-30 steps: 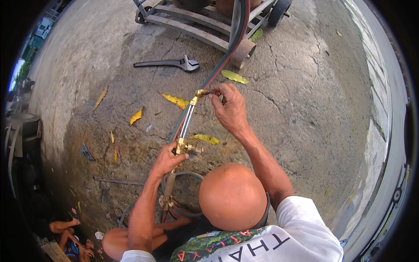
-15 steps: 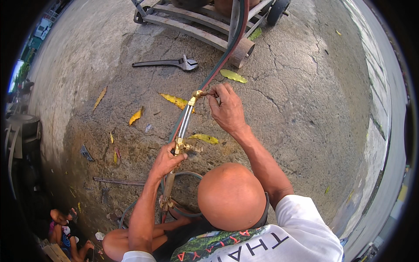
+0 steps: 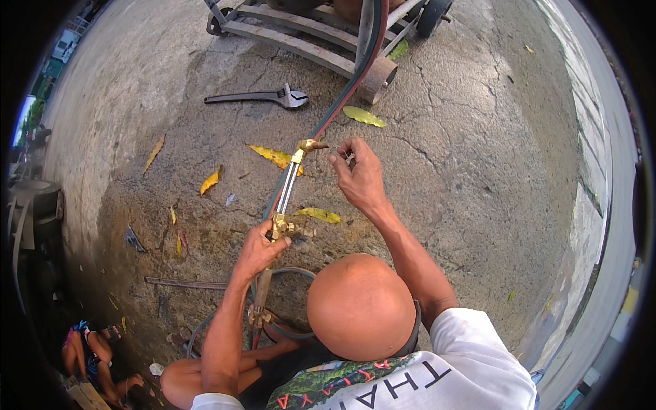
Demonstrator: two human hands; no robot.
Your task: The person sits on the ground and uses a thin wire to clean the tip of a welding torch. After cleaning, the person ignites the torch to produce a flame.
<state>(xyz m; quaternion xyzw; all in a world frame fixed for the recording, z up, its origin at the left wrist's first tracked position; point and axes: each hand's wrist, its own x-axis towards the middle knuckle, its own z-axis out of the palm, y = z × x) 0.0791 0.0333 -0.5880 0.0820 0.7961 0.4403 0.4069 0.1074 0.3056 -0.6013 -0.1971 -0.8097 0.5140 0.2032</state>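
My left hand (image 3: 265,249) is closed round a cutting torch with a brass valve body (image 3: 280,225), steel tubes (image 3: 294,178) and a grey handle (image 3: 262,296). The torch points up the picture to a brass head (image 3: 305,145) with a short dark tip angled to the right. Just right of that tip, apart from it, my right hand (image 3: 359,174) has its fingers pinched; what lies between them is too small to make out. Red and green hoses (image 3: 342,102) run beside the torch.
A wheeled metal cart (image 3: 287,41) carries cylinders at the top. An adjustable wrench (image 3: 256,97) lies on cracked concrete (image 3: 465,171) among fallen leaves. Tires (image 3: 37,198) stand at far left, a co-worker (image 3: 92,355) sits lower left, and a head (image 3: 359,307) fills the lower middle.
My right hand has drawn away from the torch tip, slightly down and to the right. The co-worker at lower left has shifted position. My left hand keeps its grip.
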